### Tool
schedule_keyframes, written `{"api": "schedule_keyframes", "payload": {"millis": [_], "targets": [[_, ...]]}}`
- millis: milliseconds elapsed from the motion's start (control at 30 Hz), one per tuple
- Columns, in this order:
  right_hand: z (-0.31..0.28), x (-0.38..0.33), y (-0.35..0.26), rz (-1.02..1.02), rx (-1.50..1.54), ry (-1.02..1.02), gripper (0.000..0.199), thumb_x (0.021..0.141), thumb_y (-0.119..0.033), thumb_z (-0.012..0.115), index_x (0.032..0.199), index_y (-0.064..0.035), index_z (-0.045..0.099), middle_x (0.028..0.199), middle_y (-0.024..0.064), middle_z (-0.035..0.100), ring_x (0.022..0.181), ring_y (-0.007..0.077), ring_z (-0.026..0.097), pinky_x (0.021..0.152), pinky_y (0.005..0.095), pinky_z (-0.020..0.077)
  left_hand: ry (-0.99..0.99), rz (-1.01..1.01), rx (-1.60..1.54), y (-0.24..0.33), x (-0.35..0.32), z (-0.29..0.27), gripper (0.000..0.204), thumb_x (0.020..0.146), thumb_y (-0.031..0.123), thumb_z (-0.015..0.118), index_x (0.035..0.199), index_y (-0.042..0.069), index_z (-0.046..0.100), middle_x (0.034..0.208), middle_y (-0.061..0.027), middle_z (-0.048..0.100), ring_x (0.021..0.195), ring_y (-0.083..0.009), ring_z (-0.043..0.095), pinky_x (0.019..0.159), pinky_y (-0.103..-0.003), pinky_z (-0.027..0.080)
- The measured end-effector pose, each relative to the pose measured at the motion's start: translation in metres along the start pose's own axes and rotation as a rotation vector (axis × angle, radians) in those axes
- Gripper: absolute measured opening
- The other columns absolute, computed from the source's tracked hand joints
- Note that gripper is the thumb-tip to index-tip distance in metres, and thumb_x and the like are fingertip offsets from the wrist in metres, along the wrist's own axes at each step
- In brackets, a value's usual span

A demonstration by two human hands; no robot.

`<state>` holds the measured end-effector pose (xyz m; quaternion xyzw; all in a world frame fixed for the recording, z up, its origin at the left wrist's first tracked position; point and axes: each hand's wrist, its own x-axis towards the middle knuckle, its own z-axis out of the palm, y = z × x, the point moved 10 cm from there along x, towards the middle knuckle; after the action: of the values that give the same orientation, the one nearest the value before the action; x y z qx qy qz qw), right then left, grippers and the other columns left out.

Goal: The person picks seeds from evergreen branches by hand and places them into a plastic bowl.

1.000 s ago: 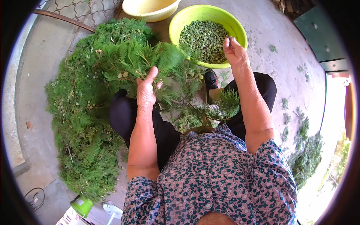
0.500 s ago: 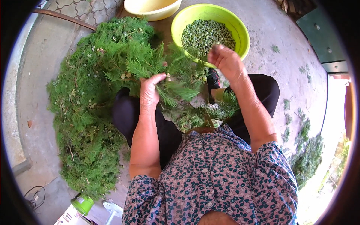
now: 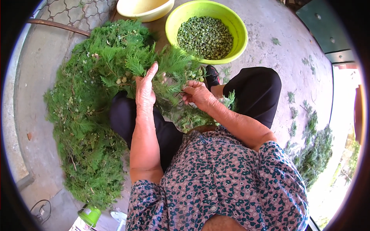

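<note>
My left hand (image 3: 145, 87), thumb raised, grips a leafy green conifer branch (image 3: 175, 63) above my left knee. Small, round, pale green cones (image 3: 195, 74) hang at the branch's right end. There my right hand (image 3: 199, 94) pinches a thin sprig with its fingertips, just below the cones. Whether a cone is between those fingers is hidden. Beyond my hands stands a lime-green basin (image 3: 239, 48), its bottom covered with many such cones (image 3: 206, 36).
A large heap of cut conifer branches (image 3: 86, 127) covers the ground on my left. A cream basin (image 3: 165, 10) stands at the far side. More sprigs (image 3: 316, 148) lie on the concrete floor (image 3: 266, 50) at right. A small green bucket (image 3: 90, 216) sits at lower left.
My right hand has come back from over the lime-green basin, down and left to the branch, and pinches there. My left hand has stayed on the branch, its thumb now higher.
</note>
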<state>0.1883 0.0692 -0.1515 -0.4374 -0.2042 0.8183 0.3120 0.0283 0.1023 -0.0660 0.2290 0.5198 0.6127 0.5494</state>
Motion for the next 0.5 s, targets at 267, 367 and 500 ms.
{"api": "schedule_keyframes", "payload": {"millis": [267,367,500], "targets": [[0.024,-0.011,-0.026,-0.261,-0.491,0.046,0.017,0.082,-0.005,0.051,0.069,0.0057,0.052,0.061,0.0086,0.056,0.048,0.0137,0.057,0.041,0.0272,0.0462,0.329,0.208,0.487,0.022,-0.018,-0.032,0.082,0.069,0.032,0.073,0.123,-0.012,0.029,0.124,-0.0208,0.039,0.114,-0.0265,0.038,0.097,-0.035,0.028],[0.034,-0.017,-0.035,-0.305,-0.611,0.074,0.016,0.082,-0.006,0.051,0.070,0.0047,0.053,0.058,0.0074,0.056,0.048,0.0128,0.056,0.042,0.0270,0.0456,0.589,0.650,1.035,0.071,-0.071,0.000,0.080,0.068,0.019,0.072,0.128,-0.002,0.024,0.128,-0.0207,0.034,0.118,-0.0340,0.033,0.097,-0.042,0.028],[0.045,-0.020,-0.033,-0.316,-0.659,0.083,0.013,0.079,-0.007,0.054,0.074,0.0048,0.055,0.057,0.0119,0.057,0.049,0.0171,0.058,0.044,0.0302,0.0459,0.223,0.644,0.971,0.057,-0.078,0.022,0.033,0.070,0.008,0.067,0.097,0.000,0.052,0.101,-0.0141,0.053,0.093,-0.0258,0.051,0.082,-0.035,0.041]]}}
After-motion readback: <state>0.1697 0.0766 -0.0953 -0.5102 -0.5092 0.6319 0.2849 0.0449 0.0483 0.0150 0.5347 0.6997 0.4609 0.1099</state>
